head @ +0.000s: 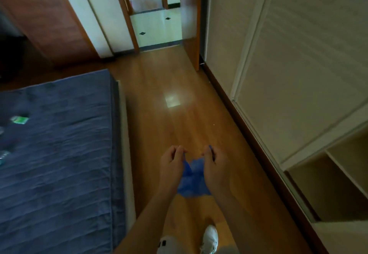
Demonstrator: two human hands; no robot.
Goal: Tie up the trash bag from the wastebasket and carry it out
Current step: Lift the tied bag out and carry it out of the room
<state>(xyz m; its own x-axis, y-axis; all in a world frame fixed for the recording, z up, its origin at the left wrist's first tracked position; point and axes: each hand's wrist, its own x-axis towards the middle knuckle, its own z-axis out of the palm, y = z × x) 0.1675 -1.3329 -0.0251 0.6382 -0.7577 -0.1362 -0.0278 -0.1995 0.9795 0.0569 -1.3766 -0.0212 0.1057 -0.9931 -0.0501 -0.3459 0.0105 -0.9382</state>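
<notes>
Above wood floor [159, 98] | left hand [171, 164], right hand [216, 169] — fingers pinch blue trash bag [194, 180]

Legible text, labels, brands, numbers, signs: none. Green-and-white packet [19, 119] on the blue bed cover [59, 154]: printed face too blurred and small to read. Blue trash bag [192, 178]: plain, no print visible. White shoe [210, 238]: no mark discernible. Wardrobe panels [288, 64] and door frames: unmarked.
</notes>
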